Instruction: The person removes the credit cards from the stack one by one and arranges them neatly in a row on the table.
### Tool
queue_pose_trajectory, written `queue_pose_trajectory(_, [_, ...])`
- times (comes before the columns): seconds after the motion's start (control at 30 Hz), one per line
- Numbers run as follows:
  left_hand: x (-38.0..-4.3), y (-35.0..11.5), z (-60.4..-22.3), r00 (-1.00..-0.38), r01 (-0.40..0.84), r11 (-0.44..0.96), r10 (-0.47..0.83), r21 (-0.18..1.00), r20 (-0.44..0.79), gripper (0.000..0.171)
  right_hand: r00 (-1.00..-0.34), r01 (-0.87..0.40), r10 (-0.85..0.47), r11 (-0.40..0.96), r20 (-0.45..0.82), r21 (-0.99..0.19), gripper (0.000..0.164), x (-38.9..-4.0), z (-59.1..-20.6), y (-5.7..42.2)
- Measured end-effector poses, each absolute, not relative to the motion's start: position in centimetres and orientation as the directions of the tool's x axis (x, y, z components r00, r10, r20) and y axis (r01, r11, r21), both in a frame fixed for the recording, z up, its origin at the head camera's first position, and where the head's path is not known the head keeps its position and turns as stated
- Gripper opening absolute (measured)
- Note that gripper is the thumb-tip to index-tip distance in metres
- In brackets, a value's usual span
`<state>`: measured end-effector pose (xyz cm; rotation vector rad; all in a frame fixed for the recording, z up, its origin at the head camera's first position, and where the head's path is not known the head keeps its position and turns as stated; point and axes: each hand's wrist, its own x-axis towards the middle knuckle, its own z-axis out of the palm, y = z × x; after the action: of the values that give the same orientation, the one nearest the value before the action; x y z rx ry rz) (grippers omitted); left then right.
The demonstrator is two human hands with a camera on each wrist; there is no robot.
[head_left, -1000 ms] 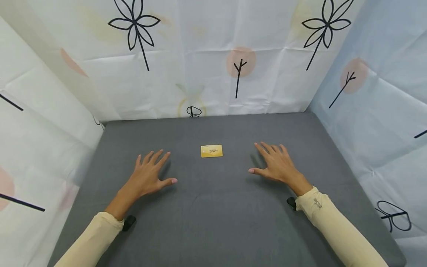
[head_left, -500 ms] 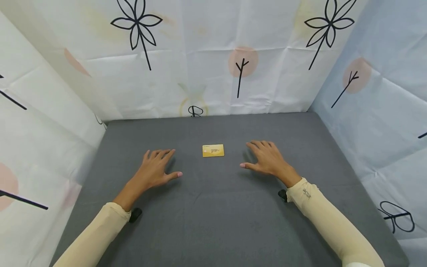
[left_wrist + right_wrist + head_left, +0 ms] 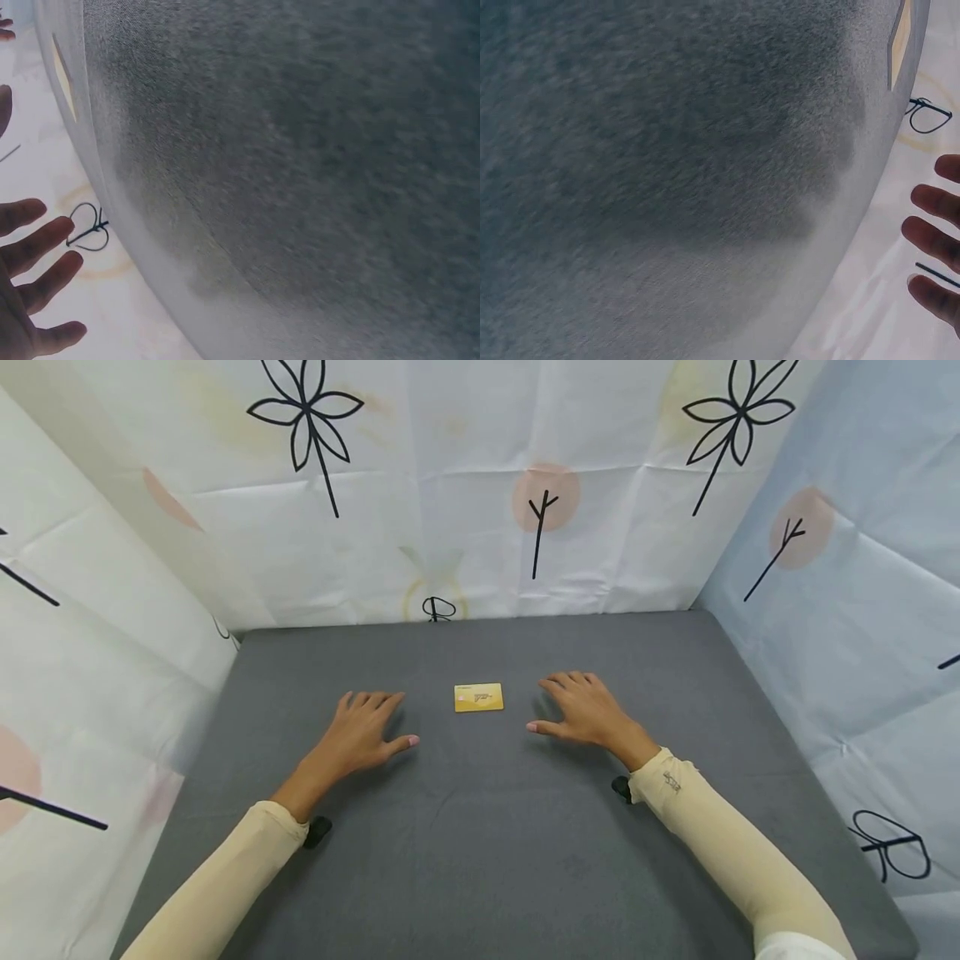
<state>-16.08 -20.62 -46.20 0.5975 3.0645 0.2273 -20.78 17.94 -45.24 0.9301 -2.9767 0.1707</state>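
Observation:
A yellow card [image 3: 478,697] lies flat on the grey table between the two hands. To its left, the left hand [image 3: 362,732] hovers over the cloth, fingers spread and thumb pointing toward the middle. On the other side the right hand [image 3: 587,710] is held likewise, somewhat nearer to the card, its thumb reaching inward. Neither hand touches the card, and both hold nothing. In the left wrist view the card [image 3: 64,77] shows as a thin sliver beyond the spread fingers [image 3: 45,247]. The right wrist view has the card [image 3: 901,45] at its top right edge.
The grey cloth-covered table [image 3: 465,860] stretches out on all sides of the card. White printed sheets with flowers and trees hang behind it [image 3: 465,527] and along both sides. A small black device [image 3: 317,832] sits at the left wrist, another [image 3: 622,789] at the right wrist.
Both hands have moved inward toward the card and slightly forward, narrowing the space between them. The card stays in its place on the table; the head view has shifted slightly.

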Motion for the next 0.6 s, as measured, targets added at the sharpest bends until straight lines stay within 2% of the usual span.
queue_pose_trajectory(0.6, [-18.3,-17.1,-46.9,-0.91,0.412,0.902,0.415,0.127,0.007,0.078,-0.75,-0.653,-0.661,0.746,-0.022,-0.134,0.07,-24.1,-45.8,12.3])
